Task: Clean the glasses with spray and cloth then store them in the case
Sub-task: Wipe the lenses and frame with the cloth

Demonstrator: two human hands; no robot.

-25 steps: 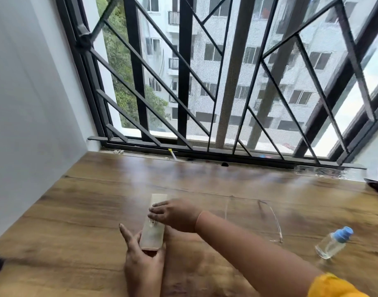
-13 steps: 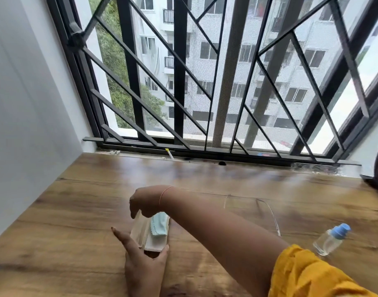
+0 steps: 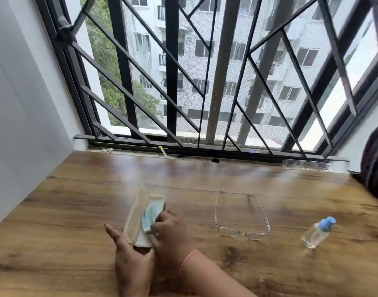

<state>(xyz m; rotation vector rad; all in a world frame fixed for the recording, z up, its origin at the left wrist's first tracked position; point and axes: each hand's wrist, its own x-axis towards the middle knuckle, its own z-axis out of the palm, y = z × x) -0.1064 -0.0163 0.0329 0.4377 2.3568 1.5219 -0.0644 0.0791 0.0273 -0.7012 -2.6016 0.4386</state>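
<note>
A beige glasses case point(image 3: 138, 207) lies open on the wooden table, lid tipped to the left. A light blue cloth point(image 3: 150, 217) sits inside it. My left hand point(image 3: 130, 262) steadies the case at its near end, thumb out to the left. My right hand point(image 3: 169, 228) rests over the case with its fingertips pinching the cloth. Thin-rimmed glasses point(image 3: 242, 218) lie unfolded on the table to the right, lenses nearest me. Further right lies a small clear spray bottle point(image 3: 317, 232) with a blue cap.
The wooden table point(image 3: 76, 211) runs to a barred window point(image 3: 205, 82) at the back and a white wall point(image 3: 23, 103) on the left. A dark object point(image 3: 374, 163) sits at the right edge. Small bits lie along the window sill.
The case was closed, then its lid was lifted open. My right hand has come back down from the lid onto the blue cloth inside. The view shifted left.
</note>
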